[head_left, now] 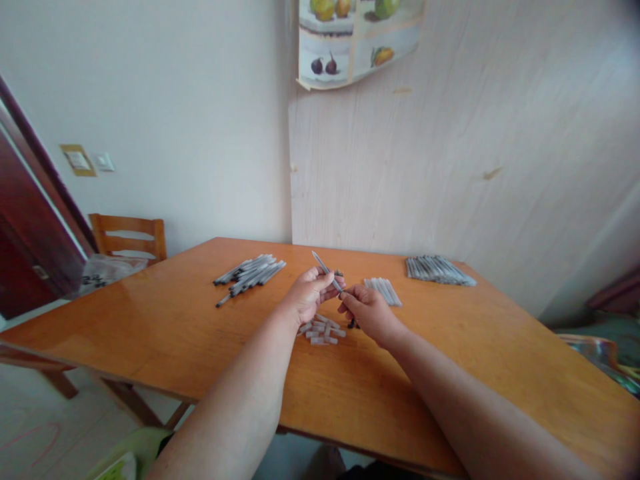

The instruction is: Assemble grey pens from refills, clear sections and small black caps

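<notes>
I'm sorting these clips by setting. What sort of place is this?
Probably a room in a home: a wooden table, a wooden chair by the wall, and fruit pictures taped up.

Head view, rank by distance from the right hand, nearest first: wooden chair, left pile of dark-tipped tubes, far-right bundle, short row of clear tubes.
From the right hand, as seen in the head view:
1. Clear tubes, just beyond it
2. Bundle, far right
3. Dark-tipped tubes, left
4. Wooden chair, far left
</notes>
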Available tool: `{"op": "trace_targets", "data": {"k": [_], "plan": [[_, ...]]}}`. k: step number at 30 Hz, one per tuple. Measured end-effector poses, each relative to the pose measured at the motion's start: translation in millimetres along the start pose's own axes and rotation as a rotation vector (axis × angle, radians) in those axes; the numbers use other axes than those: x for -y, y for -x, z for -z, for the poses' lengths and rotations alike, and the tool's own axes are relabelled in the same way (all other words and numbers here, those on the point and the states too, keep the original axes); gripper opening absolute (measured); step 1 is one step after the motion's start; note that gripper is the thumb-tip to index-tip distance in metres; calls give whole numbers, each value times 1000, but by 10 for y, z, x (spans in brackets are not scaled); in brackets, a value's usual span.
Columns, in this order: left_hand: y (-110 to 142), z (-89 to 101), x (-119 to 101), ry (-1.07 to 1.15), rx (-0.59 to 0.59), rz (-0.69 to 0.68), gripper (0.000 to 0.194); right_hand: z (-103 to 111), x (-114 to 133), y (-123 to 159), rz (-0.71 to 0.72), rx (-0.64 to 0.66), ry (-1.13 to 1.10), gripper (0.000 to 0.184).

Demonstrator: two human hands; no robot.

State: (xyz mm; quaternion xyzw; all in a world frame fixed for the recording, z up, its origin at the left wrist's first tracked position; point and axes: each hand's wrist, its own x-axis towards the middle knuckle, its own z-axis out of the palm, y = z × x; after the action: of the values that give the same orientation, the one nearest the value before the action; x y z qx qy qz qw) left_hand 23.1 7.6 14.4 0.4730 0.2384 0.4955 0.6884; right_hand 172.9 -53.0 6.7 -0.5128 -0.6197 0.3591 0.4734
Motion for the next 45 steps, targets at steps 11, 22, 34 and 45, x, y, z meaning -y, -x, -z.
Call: {"op": "trace_targets", "data": {"k": [11,22,34,45], "plan": [[-5,-29,27,-102,-80,-24,27,36,-51,-19,159,-121,288,23],[4,-45,40,-142,-125,-8,26,45,-144,-56,124,-106,251,20],[1,-31,37,-64,-43,33,24,46,-74,-38,-38,-35,25,25],[-21,-11,63,-116,-104,42,24,42,-127,-55,102,-159,212,23]]}}
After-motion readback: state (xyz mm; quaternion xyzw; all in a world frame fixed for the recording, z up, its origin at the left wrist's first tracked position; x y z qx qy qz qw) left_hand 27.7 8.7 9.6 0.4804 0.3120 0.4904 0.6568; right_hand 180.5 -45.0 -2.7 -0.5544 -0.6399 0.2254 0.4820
